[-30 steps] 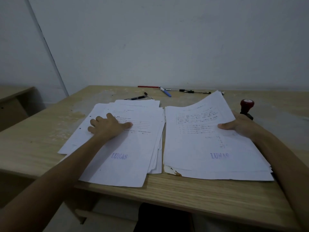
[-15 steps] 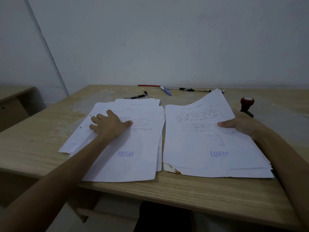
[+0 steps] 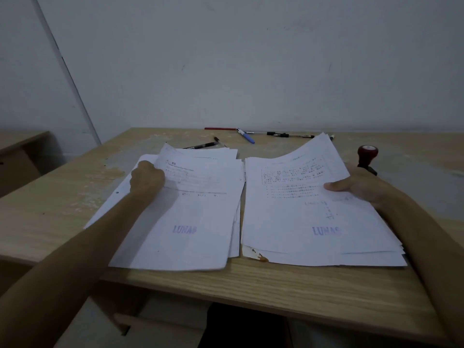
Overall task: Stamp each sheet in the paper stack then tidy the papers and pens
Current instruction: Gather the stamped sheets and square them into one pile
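Two stacks of white sheets lay side by side on the wooden desk (image 3: 288, 285), their inner edges nearly touching. My left hand (image 3: 147, 179) was at the far left part of the left paper stack (image 3: 190, 217), fingers curled around the edge of the upper sheets, which were lifted and bent over the knuckles. The top sheet there carried printed lines near its far end and a blue "LUNAS" stamp mark (image 3: 184, 229) near its near end. Lower sheets fanned out to the left from under my forearm, one with a punched hole.

My right hand (image 3: 356, 185) gripped the right edge of the right paper stack (image 3: 308, 214), thumb lying flat on top and the other fingers hidden beneath. The far right corner of that stack was raised and curled up off the desk. Its top sheet showed a boxed block of text, some handwriting, and a second blue "LUNAS" mark (image 3: 326, 231). A brownish stain marked the near left corner of a lower sheet.

The red-topped stamp (image 3: 367, 158) stood upright on the desk just beyond my right hand. Along the far edge of the desk lay a red pen (image 3: 219, 128), a blue-capped pen (image 3: 247, 136) and a dark pen (image 3: 288, 134); another black pen (image 3: 200, 146) lay just behind the left stack.
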